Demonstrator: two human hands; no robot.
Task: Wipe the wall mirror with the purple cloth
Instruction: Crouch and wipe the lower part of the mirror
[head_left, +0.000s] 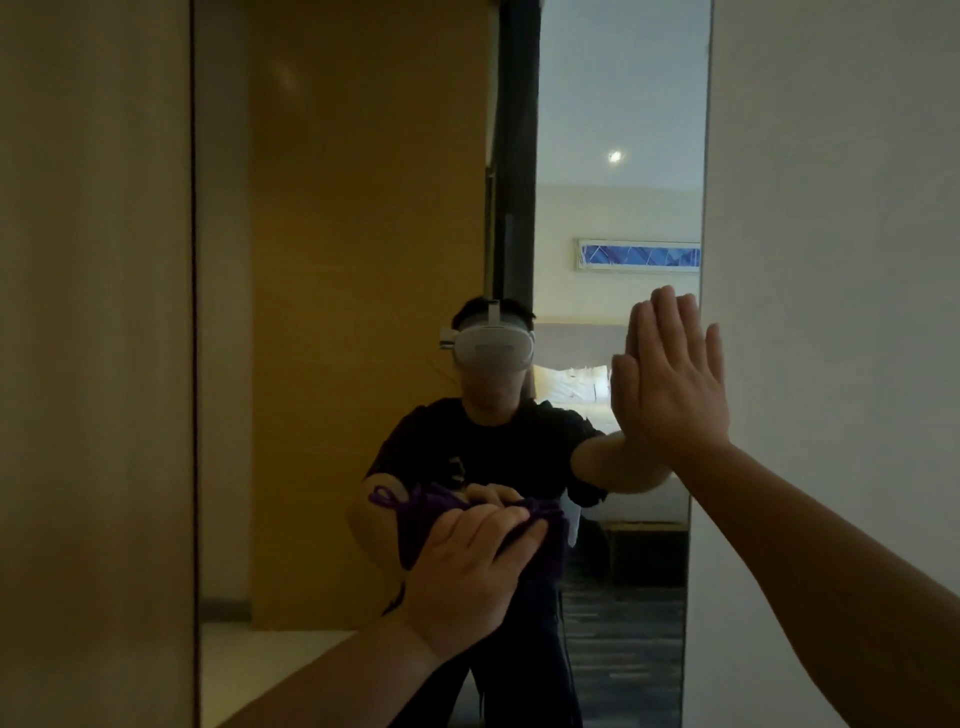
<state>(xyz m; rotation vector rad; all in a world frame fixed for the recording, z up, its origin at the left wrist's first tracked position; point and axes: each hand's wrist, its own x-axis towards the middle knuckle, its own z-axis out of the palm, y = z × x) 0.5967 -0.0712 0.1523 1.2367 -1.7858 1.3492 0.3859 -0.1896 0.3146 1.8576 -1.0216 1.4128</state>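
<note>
A tall wall mirror (363, 208) fills the middle of the view, between a beige panel on the left and a white wall on the right. My left hand (467, 571) presses a bunched purple cloth (415, 519) flat against the lower middle of the glass; most of the cloth is hidden under my fingers. My right hand (675, 384) rests open, fingers together and pointing up, against the mirror's right edge. The glass shows a person's reflection wearing a white headset and a dark shirt.
A beige wall panel (93, 364) borders the mirror on the left and a white wall (831, 260) on the right. The reflection shows a wooden door, a bed and a blue framed picture behind me.
</note>
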